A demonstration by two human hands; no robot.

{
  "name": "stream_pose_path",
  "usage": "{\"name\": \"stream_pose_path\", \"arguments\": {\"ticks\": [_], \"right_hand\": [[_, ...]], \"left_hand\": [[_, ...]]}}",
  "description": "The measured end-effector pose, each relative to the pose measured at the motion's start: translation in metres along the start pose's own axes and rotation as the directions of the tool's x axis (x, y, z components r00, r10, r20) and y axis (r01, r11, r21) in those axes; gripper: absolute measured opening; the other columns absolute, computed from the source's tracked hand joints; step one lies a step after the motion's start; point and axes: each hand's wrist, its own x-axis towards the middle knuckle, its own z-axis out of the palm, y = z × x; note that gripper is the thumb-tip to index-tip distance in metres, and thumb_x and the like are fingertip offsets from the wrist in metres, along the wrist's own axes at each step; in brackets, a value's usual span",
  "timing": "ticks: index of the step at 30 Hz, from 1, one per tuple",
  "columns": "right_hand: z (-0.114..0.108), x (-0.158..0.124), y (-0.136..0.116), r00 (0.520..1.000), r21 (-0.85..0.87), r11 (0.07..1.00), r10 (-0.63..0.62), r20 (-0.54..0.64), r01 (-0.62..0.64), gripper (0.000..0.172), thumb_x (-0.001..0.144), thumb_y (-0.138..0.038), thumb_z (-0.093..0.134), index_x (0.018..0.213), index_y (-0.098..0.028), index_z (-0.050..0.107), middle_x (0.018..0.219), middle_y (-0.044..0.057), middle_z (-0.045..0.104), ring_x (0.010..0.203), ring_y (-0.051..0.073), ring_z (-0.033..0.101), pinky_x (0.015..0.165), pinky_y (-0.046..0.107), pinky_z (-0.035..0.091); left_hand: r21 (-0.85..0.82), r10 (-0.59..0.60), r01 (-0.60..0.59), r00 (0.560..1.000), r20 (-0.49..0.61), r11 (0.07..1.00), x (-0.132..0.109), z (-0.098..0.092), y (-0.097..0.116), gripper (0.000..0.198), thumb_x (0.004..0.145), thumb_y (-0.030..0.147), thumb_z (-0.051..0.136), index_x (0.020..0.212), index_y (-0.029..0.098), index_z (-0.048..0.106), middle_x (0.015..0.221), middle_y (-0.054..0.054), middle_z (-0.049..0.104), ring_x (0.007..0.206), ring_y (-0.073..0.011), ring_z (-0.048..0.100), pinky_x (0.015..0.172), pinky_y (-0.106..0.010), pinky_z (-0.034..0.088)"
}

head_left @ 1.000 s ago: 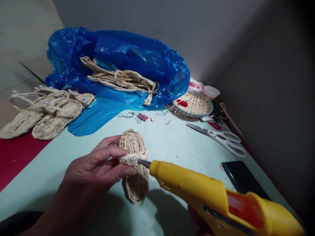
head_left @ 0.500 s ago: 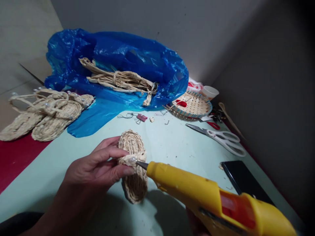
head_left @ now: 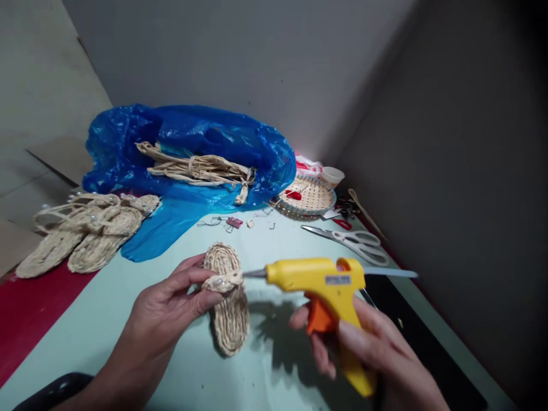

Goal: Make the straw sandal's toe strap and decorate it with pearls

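Observation:
A small woven straw slipper (head_left: pixel 232 322) is pinched at its braided strap by my left hand (head_left: pixel 175 302), thumb below and fingers above. One pearl bead (head_left: pixel 219 282) shows on the strap beside my thumb. My right hand (head_left: pixel 377 348) wraps the handle of a yellow hot glue gun (head_left: pixel 308 275), its fingers around the orange trigger (head_left: pixel 321 318). The metal nozzle points left and ends at the right side of the strap; whether it touches, I cannot tell. A clear glue stick (head_left: pixel 391 272) juts from the gun's back.
Several woven slippers with beads (head_left: pixel 105 240) lie piled at the left. Behind, a blue plastic bag (head_left: pixel 180 125) holds bundled straw (head_left: pixel 197 168). Scissors (head_left: pixel 355 242), a woven basket (head_left: pixel 310 197) and a white cup (head_left: pixel 333 174) stand at the right. A dark phone (head_left: pixel 428 348) lies near the right edge.
The glue gun has swung to nearly level, its nozzle moving from the bead to the strap's right side. My right hand has come into fuller view. The camera view has shifted.

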Motion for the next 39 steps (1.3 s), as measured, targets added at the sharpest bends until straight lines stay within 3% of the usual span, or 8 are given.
{"name": "stream_pose_path", "arguments": {"ticks": [5, 16, 23, 26, 28, 32, 36, 39], "right_hand": [[-0.010, 0.024, 0.002, 0.988, 0.264, 0.964, 0.004, -0.152, 0.037, 0.030, 0.088, -0.044, 0.065, 0.085, -0.019, 0.082, 0.081, 0.009, 0.073, 0.062, 0.015, 0.055, 0.061, 0.026, 0.051], [-0.019, 0.046, 0.005, 0.986, -0.304, 0.951, -0.003, -0.165, -0.048, 0.034, 0.097, -0.047, 0.045, 0.088, -0.019, 0.062, 0.082, 0.009, 0.074, 0.061, 0.017, 0.062, 0.050, 0.026, 0.046], [-0.020, 0.033, -0.016, 0.936, -0.876, 0.428, -0.158, -0.316, -0.224, 0.036, 0.102, -0.037, 0.048, 0.069, -0.021, 0.051, 0.063, 0.008, 0.057, 0.066, 0.026, 0.057, 0.059, 0.034, 0.029], [0.001, 0.021, -0.022, 0.965, -0.954, 0.257, -0.169, -0.201, -0.154, 0.024, 0.100, -0.024, 0.049, 0.078, -0.019, 0.056, 0.072, 0.010, 0.061, 0.068, 0.025, 0.057, 0.061, 0.035, 0.028], [0.015, 0.020, -0.020, 0.989, -0.981, 0.181, -0.141, 0.038, 0.063, 0.016, 0.098, -0.017, 0.053, 0.084, -0.020, 0.058, 0.086, 0.008, 0.065, 0.074, 0.022, 0.057, 0.064, 0.034, 0.033], [0.028, 0.029, -0.006, 0.907, -0.911, 0.029, -0.103, 0.407, 0.412, 0.018, 0.094, -0.004, 0.053, 0.087, -0.020, 0.057, 0.091, 0.004, 0.062, 0.077, 0.019, 0.054, 0.071, 0.033, 0.041], [0.024, 0.039, 0.001, 0.911, -0.911, 0.087, -0.127, 0.392, 0.403, 0.021, 0.098, -0.005, 0.048, 0.086, -0.019, 0.057, 0.088, 0.004, 0.061, 0.075, 0.019, 0.052, 0.070, 0.034, 0.043], [0.023, 0.045, -0.007, 0.912, -0.828, 0.382, -0.193, 0.362, 0.410, 0.014, 0.102, -0.013, 0.051, 0.093, -0.019, 0.061, 0.092, 0.003, 0.064, 0.079, 0.017, 0.057, 0.073, 0.032, 0.046]], "left_hand": [[-0.021, -0.062, 0.063, 0.997, 0.050, 0.998, -0.002, 0.001, 0.008, 0.025, 0.065, 0.036, 0.090, 0.085, 0.024, 0.081, 0.141, -0.010, 0.070, 0.141, -0.0362, 0.055, 0.122, -0.047, 0.039], [0.049, -0.120, 0.120, 0.993, 0.017, 0.992, -0.005, -0.008, 0.006, 0.027, 0.064, 0.043, 0.090, 0.086, 0.028, 0.083, 0.127, -0.006, 0.080, 0.128, -0.0376, 0.067, 0.111, -0.040, 0.052], [0.142, -0.111, 0.103, 0.993, 0.047, 0.984, 0.000, -0.018, -0.008, 0.034, 0.065, 0.057, 0.087, 0.092, 0.037, 0.082, 0.137, 0.000, 0.074, 0.140, -0.0378, 0.057, 0.121, -0.049, 0.038], [0.159, -0.081, 0.070, 0.995, 0.066, 0.985, 0.002, -0.021, -0.016, 0.039, 0.067, 0.062, 0.085, 0.097, 0.038, 0.082, 0.141, 0.002, 0.072, 0.142, -0.0369, 0.054, 0.123, -0.049, 0.036], [0.168, -0.075, 0.059, 0.993, 0.094, 0.984, 0.003, -0.021, -0.017, 0.041, 0.068, 0.060, 0.086, 0.101, 0.036, 0.082, 0.141, 0.003, 0.072, 0.144, -0.0355, 0.052, 0.123, -0.047, 0.036], [0.176, -0.069, 0.050, 0.992, 0.103, 0.983, 0.003, -0.015, -0.013, 0.041, 0.066, 0.059, 0.086, 0.099, 0.034, 0.083, 0.131, 0.001, 0.078, 0.142, -0.0358, 0.054, 0.121, -0.047, 0.037], [0.162, -0.087, 0.074, 0.993, 0.076, 0.984, 0.003, -0.009, -0.005, 0.040, 0.055, 0.057, 0.090, 0.085, 0.031, 0.084, 0.130, -0.005, 0.078, 0.137, -0.0407, 0.059, 0.121, -0.054, 0.036], [0.135, -0.083, 0.070, 0.992, 0.095, 0.988, 0.004, -0.009, -0.005, 0.036, 0.054, 0.054, 0.092, 0.080, 0.029, 0.084, 0.131, -0.007, 0.076, 0.138, -0.0409, 0.057, 0.120, -0.052, 0.040]]}}
